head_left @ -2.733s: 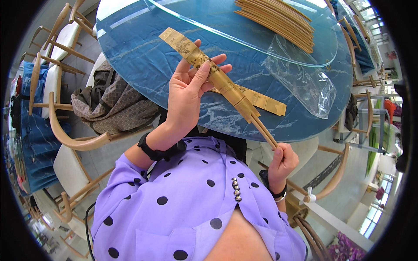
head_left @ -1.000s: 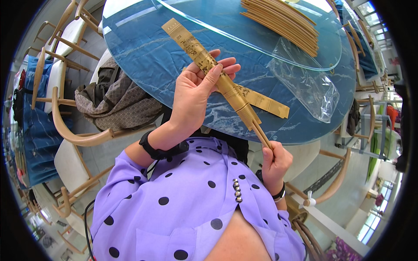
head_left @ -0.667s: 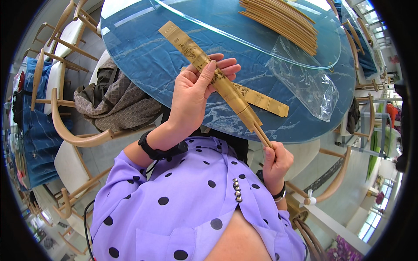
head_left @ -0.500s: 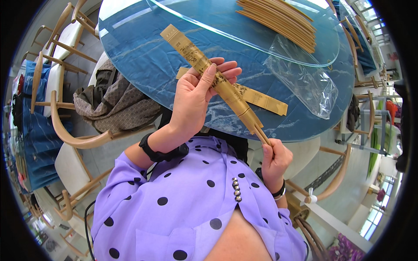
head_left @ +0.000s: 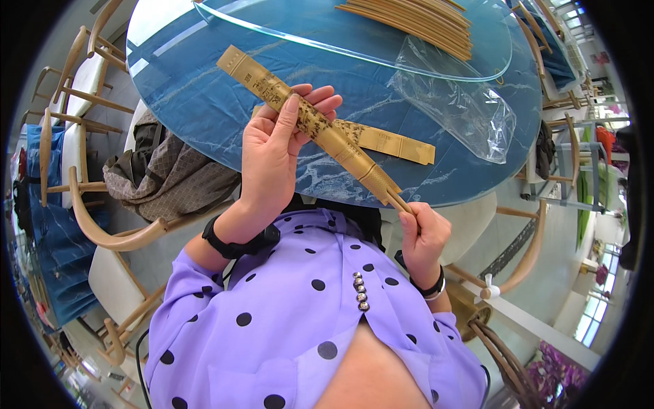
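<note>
A gold paper chopstick sleeve (head_left: pixel 344 155) with dark printing slants over the table's near edge. My left hand (head_left: pixel 272 146) is closed around its upper half, thumb on top and fingers underneath. Chopsticks (head_left: pixel 398 199) stick out of the sleeve's lower right end. Their ends are pinched between the thumb and fingers of my right hand (head_left: pixel 428 235); how many there are is hard to tell. Beneath the held sleeve, a second gold sleeve (head_left: pixel 398 145) lies flat on the table, partly covered by my left hand and the first sleeve.
The round table (head_left: pixel 197 109) has a blue marbled cover and a raised glass turntable (head_left: pixel 286 34). On the glass lies a pile of wooden chopsticks (head_left: pixel 415 24). A clear plastic bag (head_left: pixel 470 119) rests nearby. A chair at left holds a patterned bag (head_left: pixel 163 174).
The whole view has shifted, so the table and both hands appear farther left and higher. Slightly less of the chopsticks shows between the sleeve and my right hand. Both grips are the same.
</note>
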A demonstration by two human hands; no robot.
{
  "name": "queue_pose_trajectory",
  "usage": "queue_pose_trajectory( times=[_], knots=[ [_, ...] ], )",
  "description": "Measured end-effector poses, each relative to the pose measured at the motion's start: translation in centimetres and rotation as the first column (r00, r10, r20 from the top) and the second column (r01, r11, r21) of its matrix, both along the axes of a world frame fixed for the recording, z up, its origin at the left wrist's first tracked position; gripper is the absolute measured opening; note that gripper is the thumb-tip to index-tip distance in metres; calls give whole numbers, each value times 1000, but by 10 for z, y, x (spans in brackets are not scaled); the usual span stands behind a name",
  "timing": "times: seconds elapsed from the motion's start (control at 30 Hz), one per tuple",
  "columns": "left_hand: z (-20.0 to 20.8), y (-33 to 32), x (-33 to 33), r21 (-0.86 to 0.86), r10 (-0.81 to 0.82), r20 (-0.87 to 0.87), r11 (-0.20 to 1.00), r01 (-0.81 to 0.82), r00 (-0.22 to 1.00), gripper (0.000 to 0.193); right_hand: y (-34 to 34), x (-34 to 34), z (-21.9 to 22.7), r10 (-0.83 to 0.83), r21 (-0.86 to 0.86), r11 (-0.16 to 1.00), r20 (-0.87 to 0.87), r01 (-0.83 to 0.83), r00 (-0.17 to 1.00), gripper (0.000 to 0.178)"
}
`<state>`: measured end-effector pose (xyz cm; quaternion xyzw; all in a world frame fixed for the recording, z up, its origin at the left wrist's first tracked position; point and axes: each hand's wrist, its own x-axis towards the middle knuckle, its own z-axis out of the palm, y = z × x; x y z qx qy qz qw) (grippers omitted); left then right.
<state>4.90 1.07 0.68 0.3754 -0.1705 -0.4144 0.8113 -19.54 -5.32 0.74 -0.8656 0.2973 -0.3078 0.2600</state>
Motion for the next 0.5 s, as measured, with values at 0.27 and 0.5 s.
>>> queue_pose_trajectory(
  times=[0.27, 0.5],
  knots=[
    [2, -1, 4, -3, 54, -32, 999, -54, 998, 33, 1, -1, -4, -4, 5, 1000, 10, 4, 1000, 22],
    [0, 0, -7, -3, 36, -100, 999, -36, 994, 32, 0, 1, -7, -5, -11, 1000, -2, 5, 1000, 23]
  ],
)
